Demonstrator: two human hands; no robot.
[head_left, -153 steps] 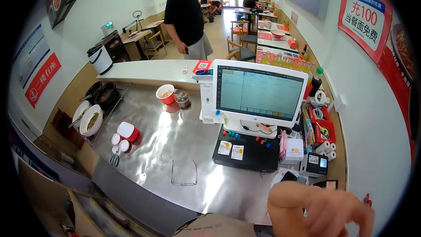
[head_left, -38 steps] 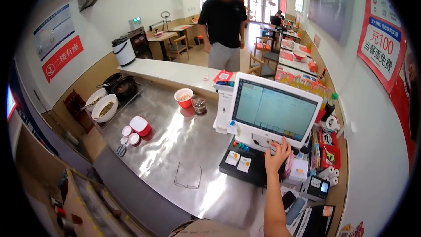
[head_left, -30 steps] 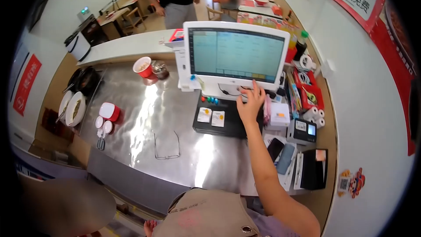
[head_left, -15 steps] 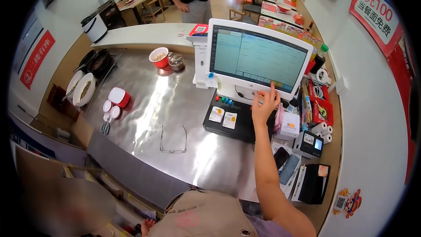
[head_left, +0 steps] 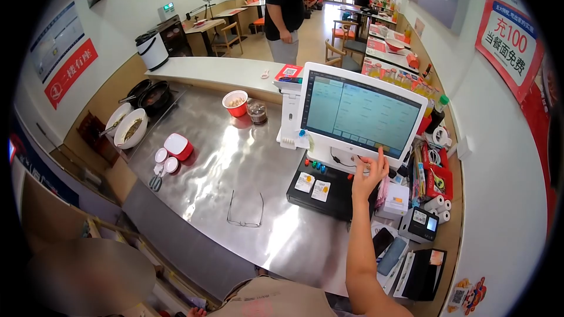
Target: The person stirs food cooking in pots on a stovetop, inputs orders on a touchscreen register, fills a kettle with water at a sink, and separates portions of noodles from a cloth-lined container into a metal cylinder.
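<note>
My right hand (head_left: 369, 174) is at the lower right edge of the white touchscreen monitor (head_left: 359, 111). Its index finger stretches up to the bottom of the screen, the other fingers are loosely bent, and it holds nothing. Below the monitor is a black cash drawer (head_left: 298, 194) with two printed slips (head_left: 321, 191) and several small coloured pieces on top. At the bottom edge, by my apron, a sliver of a hand (head_left: 197, 312) shows; it may be my left, and its fingers are mostly cut off.
Eyeglasses (head_left: 245, 223) lie on the steel counter (head_left: 200, 199). Red-and-white bowls (head_left: 235, 103), a lidded container (head_left: 178, 147) and scissors (head_left: 155, 182) stand left. A phone (head_left: 383, 239) and card terminal (head_left: 419, 224) lie right. Beyond the counter stands a person (head_left: 283, 9); a blurred shape fills the lower left.
The view has tilted up, so the counter and monitor sit lower in the picture and more of the dining room shows. My right index finger stays at the screen's lower edge.
</note>
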